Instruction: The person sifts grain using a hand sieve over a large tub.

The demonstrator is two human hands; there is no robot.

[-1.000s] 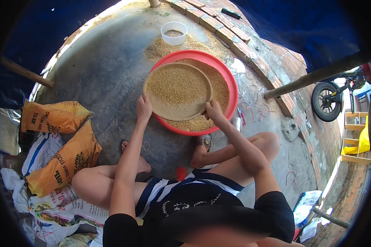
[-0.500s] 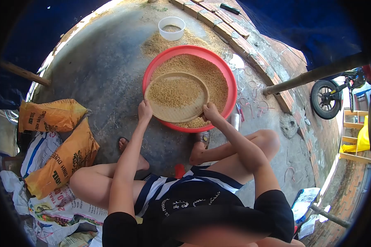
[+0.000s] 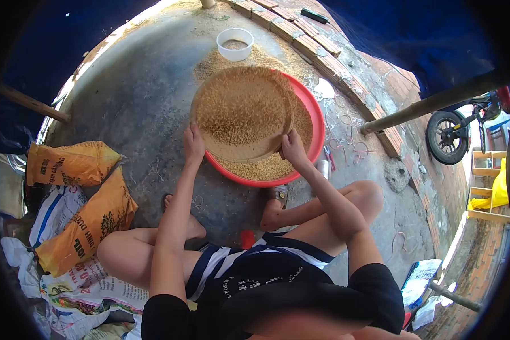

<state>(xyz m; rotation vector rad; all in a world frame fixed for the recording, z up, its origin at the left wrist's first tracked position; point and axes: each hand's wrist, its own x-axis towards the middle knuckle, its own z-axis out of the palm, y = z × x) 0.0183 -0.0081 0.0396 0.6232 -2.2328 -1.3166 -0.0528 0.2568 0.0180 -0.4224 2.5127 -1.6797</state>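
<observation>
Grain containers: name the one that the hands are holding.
The round woven tray, gripped at its near rim by the left hand and right hand. The red basin lies under it; the small white tub stands beyond, untouched.

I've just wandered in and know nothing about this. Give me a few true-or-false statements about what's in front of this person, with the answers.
1. The left hand and the right hand both grip the near rim of the woven tray. True.
2. The woven tray is empty. False: grain covers it.
3. The basin under the tray is blue. False: it is red.
4. A white tub stands beyond the basin. True.
5. The orange sacks lie to the person's right. False: they lie to the left.
</observation>
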